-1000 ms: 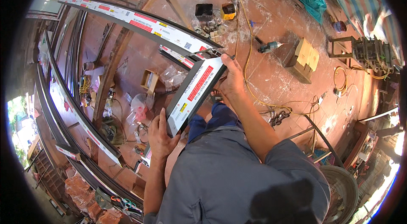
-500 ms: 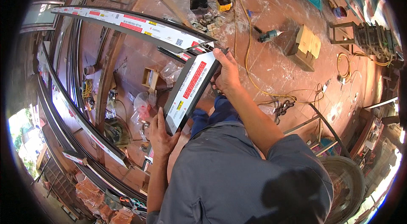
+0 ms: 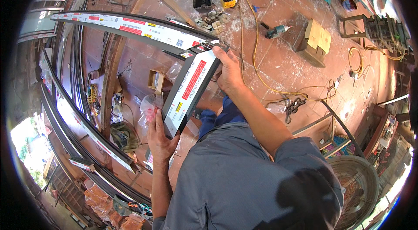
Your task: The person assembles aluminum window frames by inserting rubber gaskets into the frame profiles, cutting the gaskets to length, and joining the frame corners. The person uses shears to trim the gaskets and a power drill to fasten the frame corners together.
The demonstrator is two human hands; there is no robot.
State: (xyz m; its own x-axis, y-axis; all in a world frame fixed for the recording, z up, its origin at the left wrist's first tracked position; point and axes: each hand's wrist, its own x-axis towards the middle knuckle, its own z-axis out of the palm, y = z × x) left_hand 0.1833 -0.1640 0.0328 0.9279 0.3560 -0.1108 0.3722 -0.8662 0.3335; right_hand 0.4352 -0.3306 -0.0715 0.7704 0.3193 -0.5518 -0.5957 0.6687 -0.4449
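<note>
A short dark metal profile (image 3: 190,90), covered with white and red protective film and cut at an angle, slants between my two hands. My right hand (image 3: 229,72) is closed round its upper end, thumb on top of the film. At the lower end, my left hand (image 3: 161,142) grips the cut edge between thumb and fingers. The upper end of the short profile meets the near end of a long filmed profile (image 3: 156,32), where a small metal piece (image 3: 213,45) shows between them. How tightly the two profiles join is hidden by my right hand.
Brown wooden bars (image 3: 114,62) lie below the long profile. More long profiles (image 3: 93,132) extend at the left. A power drill (image 3: 277,31), a cardboard box (image 3: 314,43) and a yellow hose (image 3: 256,51) are on the tiled floor. A round basin (image 3: 355,182) stands at the lower right.
The short profile and both hands have shifted slightly left, and its upper end sits closer against the long profile's end. Both hands keep their grip.
</note>
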